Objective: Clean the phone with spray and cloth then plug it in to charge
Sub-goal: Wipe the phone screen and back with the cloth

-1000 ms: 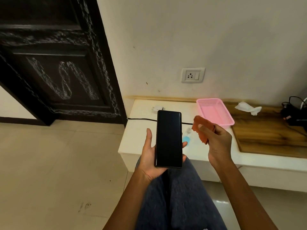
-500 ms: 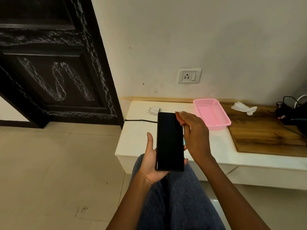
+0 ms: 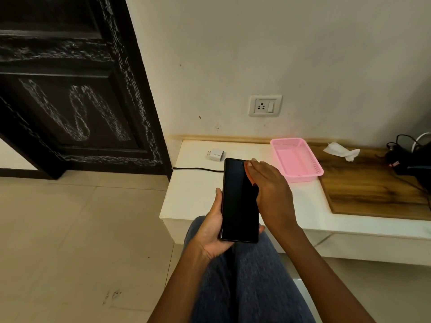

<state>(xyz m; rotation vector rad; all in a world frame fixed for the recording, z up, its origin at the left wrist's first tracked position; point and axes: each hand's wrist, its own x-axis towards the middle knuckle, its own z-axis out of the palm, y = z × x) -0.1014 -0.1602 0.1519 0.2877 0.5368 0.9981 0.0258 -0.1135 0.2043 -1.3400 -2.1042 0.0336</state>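
Pressing cloth (image 3: pixel 249 177) on phone (image 3: pixel 239 201); right hand (image 3: pixel 271 190) flat; left hand (image 3: pixel 211 231) gripping.

Both forearms are bare from the lower frame edge to the wrists; no sleeve, cuff, watch or bracelet is visible on either. The left hand (image 3: pixel 211 231) carries no ring on the visible thumb. The right hand (image 3: pixel 271 194) shows its back, with no ring on the visible fingers (image 3: pixel 256 167). Nails appear short; any polish cannot be made out. Below the fingers of both hands, the legs are covered by blue denim trousers (image 3: pixel 247 285) of a mid-to-dark wash with a faintly mottled weave. No seams, pockets or labels can be discerned on the fabric.
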